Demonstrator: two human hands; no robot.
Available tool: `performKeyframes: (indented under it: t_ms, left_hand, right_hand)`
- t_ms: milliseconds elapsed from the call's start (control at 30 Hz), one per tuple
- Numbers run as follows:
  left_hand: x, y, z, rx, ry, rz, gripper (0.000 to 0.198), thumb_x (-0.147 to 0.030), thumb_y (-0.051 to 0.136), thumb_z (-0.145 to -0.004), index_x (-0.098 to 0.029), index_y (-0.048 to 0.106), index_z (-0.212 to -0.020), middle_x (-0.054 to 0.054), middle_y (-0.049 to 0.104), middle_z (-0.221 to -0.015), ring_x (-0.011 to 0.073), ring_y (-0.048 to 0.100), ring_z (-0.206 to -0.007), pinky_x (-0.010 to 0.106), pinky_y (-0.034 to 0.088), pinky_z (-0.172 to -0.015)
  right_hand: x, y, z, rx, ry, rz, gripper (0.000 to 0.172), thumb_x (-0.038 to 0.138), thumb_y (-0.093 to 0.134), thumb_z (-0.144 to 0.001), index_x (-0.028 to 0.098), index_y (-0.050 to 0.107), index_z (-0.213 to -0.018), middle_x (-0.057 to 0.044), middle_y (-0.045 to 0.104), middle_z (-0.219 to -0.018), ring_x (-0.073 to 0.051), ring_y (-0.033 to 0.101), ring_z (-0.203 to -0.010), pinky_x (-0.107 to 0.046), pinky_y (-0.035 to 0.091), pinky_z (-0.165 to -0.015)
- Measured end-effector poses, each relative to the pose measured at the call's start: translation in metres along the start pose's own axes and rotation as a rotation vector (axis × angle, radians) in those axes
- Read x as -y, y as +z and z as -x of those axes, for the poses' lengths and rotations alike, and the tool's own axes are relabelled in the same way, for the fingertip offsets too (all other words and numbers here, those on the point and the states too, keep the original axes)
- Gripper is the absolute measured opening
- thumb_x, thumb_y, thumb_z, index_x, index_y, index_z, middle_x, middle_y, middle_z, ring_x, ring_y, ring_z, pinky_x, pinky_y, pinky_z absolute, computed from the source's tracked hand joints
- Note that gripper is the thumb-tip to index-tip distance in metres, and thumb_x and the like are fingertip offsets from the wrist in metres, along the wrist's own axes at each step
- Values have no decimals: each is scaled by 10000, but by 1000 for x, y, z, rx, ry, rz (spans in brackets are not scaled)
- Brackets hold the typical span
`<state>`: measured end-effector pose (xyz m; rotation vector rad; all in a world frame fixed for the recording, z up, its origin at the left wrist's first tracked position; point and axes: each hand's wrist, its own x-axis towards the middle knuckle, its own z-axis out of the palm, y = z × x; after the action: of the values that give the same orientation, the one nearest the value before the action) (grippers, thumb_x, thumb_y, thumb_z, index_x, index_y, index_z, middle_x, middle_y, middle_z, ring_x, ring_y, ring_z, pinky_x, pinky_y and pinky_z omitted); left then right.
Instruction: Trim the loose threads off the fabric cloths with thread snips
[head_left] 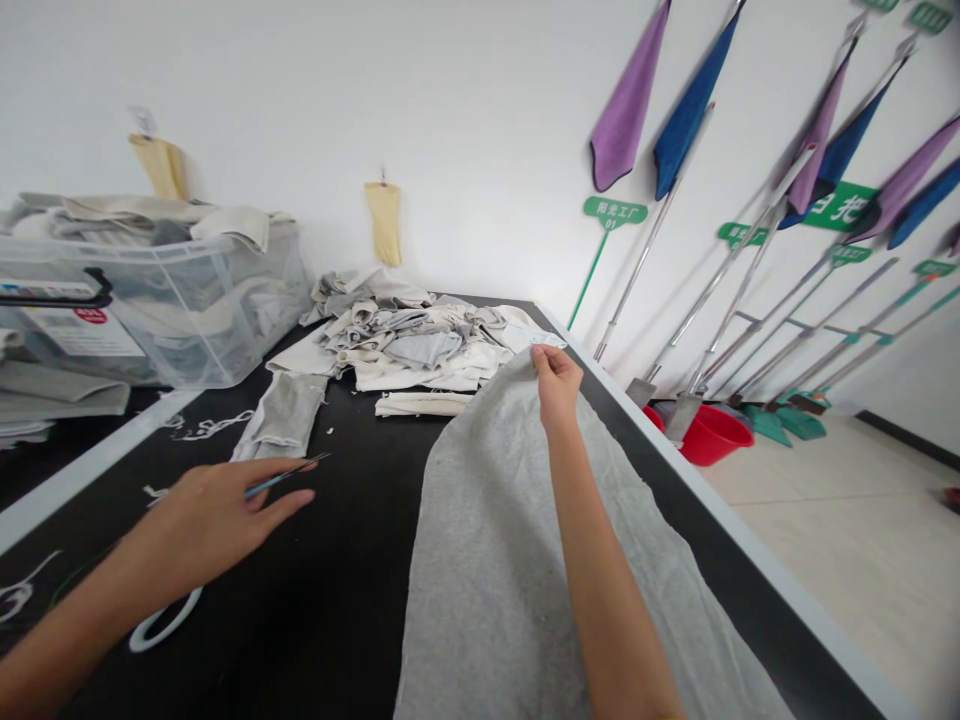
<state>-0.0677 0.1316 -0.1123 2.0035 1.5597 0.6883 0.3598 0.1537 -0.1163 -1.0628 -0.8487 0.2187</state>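
Cloth edge in R fingers, snips in L.

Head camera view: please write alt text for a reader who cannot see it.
The right hand pinches the far edge of a grey cloth spread on a black table, while the left hand holds blue-handled snips beside it. Beyond lie a pile of cloth pieces and a clear bin.

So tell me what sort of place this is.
Probably a sewing or textile workshop. A black worktable holds a heap of cut fabric pieces beside a clear bin of cloth, the right hand pinches a grey cloth, the left hand holds scissors, and labelled mops line the wall.
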Motion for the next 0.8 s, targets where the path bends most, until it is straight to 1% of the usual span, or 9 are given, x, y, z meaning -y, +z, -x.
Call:
performKeyframes:
  t_ms: [33, 67, 133, 167, 267, 367, 467, 533, 800]
  left_hand:
    - [-17, 13, -9, 65, 41, 64, 343, -506, 809, -597, -366, 785, -910, -40, 685, -718, 169, 538, -623, 280, 353, -672]
    - [-32, 28, -18, 122, 14, 194, 353, -485, 819, -588, -316, 792, -897, -15, 681, -737, 161, 520, -617, 273, 339, -642]
    - [-53, 62, -38, 187, -14, 298, 436, -522, 811, -586, -243, 788, -919, -22, 543, -555, 143, 456, -546, 254, 285, -550]
    - [-59, 80, -48, 227, -29, 352, 497, -555, 791, -606, -210, 777, -965, -34, 490, -525, 133, 430, -522, 247, 269, -519]
    - [-64, 126, -70, 356, -105, 503, 684, -643, 760, -606, -132, 729, -1060, -97, 320, -450, 94, 283, -412, 239, 187, -428]
    - [-61, 156, -80, 437, -152, 595, 582, -583, 765, -677, -127, 697, -1031, -131, 266, -450, 57, 220, -384, 212, 156, -398]
    - [-59, 169, -83, 458, -185, 639, 339, -436, 713, -824, -138, 656, -975, -136, 279, -479, 31, 201, -373, 180, 154, -376]
    - [-58, 171, -85, 459, -203, 656, 245, -364, 686, -872, -135, 635, -941, -133, 290, -493, 24, 208, -370, 166, 166, -360]
    - [-58, 175, -88, 452, -235, 721, 163, -253, 664, -903, -117, 605, -835, -121, 352, -525, 10, 230, -367, 140, 181, -325]
  right_hand:
    - [0, 0, 0, -3, 1, -9, 311, 447, 739, -705, 160, 709, -819, -41, 721, -789, -172, 634, -739, -326, 504, -765]
    - [1, 0, 0, -5, 0, -16, 308, 445, 741, -705, 160, 709, -817, -39, 720, -787, -170, 633, -736, -326, 503, -763]
    - [1, 1, 0, -3, -3, -17, 306, 446, 740, -709, 161, 710, -818, -37, 718, -781, -169, 631, -731, -324, 502, -755]
    - [0, 1, 1, -1, -4, -14, 307, 448, 739, -712, 162, 711, -820, -37, 717, -779, -169, 630, -730, -322, 502, -750]
    - [-2, 1, 0, 4, 5, -10, 301, 441, 735, -722, 161, 715, -831, -38, 716, -782, -167, 628, -727, -316, 497, -740]
    - [-4, 0, 0, 4, 10, -25, 267, 411, 737, -730, 160, 718, -820, -32, 709, -771, -159, 618, -717, -301, 483, -725]
    - [-6, -1, -1, 6, 12, -47, 239, 385, 740, -733, 160, 719, -810, -23, 700, -759, -148, 607, -704, -288, 469, -712]
    - [-6, -1, -1, 2, 10, -45, 236, 382, 739, -733, 160, 718, -810, -21, 697, -757, -145, 600, -697, -287, 467, -709]
    - [-6, -1, -1, 11, 8, -11, 272, 423, 738, -725, 167, 713, -814, -23, 698, -749, -157, 606, -700, -302, 486, -714]
